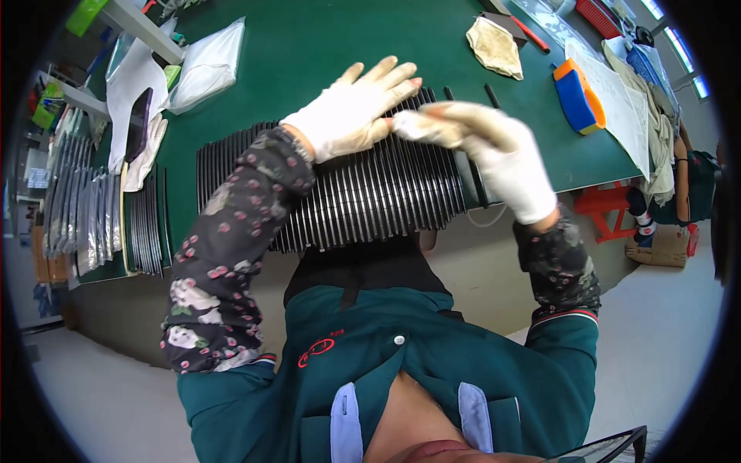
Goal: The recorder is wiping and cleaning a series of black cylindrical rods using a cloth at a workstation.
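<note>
A wide row of slim black rods (363,197) lies side by side along the near edge of the green table (332,35). Over the row's far side, my left hand (351,108) stretches out in a white glove with bare fingertips, its fingers apart and nothing seen in them. My right hand (498,147), gloved the same way and slightly blurred, hovers at the row's right end. Its fingers are bent and pressed together near my left thumb; anything between them is hidden. Close to the right hand, a short black rod (492,96) lies apart from the row.
Bagged black rods (89,216) and a smaller bundle (147,224) lie at left, near a phone (139,127) and a loose glove (147,158). A blue-orange tape dispenser (579,96), a beige cloth (494,48) and paper sheets (617,116) lie at right. A red stool (602,208) stands beyond.
</note>
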The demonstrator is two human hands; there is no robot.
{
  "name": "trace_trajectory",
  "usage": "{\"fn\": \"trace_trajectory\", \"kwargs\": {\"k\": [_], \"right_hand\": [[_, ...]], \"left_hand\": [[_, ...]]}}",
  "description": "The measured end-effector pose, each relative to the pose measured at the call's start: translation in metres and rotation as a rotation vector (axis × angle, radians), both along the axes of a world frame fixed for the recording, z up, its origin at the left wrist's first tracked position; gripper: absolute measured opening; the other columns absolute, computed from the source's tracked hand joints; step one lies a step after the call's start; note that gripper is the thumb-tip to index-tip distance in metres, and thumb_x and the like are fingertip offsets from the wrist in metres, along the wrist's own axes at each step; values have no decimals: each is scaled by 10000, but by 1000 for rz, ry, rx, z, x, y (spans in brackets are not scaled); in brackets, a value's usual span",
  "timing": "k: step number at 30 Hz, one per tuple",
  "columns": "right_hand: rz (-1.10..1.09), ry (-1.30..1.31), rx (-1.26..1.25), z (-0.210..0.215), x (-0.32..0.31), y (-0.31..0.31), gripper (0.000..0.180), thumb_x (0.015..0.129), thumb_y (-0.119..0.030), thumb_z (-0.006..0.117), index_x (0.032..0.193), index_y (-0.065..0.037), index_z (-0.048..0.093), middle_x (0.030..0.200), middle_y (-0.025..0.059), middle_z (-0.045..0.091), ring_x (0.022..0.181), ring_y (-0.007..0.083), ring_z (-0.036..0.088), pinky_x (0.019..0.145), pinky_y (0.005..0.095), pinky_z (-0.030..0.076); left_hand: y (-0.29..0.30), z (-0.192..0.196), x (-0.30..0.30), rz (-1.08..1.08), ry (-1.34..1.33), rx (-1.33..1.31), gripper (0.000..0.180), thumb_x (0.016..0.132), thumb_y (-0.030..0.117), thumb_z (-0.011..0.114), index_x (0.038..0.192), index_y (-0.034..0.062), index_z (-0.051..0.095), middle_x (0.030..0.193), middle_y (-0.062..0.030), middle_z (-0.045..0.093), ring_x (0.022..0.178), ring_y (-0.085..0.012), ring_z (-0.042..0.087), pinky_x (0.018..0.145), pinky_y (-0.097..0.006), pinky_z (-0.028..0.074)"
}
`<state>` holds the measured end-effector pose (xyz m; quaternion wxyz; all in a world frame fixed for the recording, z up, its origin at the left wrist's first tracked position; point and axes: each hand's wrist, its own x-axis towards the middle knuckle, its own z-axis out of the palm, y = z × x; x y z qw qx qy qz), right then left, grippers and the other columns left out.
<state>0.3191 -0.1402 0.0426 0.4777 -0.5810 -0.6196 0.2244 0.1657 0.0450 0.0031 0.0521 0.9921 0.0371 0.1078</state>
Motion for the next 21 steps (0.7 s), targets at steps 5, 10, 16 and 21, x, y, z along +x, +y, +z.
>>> {"fn": "trace_trajectory", "kwargs": {"k": [5,10,16,21], "right_hand": [[554,-348,56,-17,-33,-15,386,655,73,623,1018,-56,596,1096,98,607,1066,285,586,918,373,470],[782,-13,-4,-1,-39,-40,235,722,51,608,931,-51,573,962,101,616,829,246,640,694,333,533],[400,-542,209,-33,-50,14,392,659,21,661,1035,-59,584,1145,150,612,1127,341,562,986,423,412],[984,-232,-189,-2,-59,-34,312,720,22,653,1019,-47,595,1142,133,626,1085,326,610,903,401,498]], "left_hand": [[-4,-8,5,13,108,114,522,968,329,435,1454,160,347,1519,-65,322,1419,-279,265,1147,-498,223],[-5,-5,10,10,91,73,509,963,300,454,1444,161,364,1514,-69,329,1411,-283,276,1147,-496,221],[-4,-12,10,1,77,74,513,957,286,474,1443,157,368,1507,-70,339,1415,-279,271,1155,-489,209],[-10,-6,11,32,121,72,505,969,310,456,1448,181,362,1519,-58,322,1422,-279,258,1155,-508,207]]}}
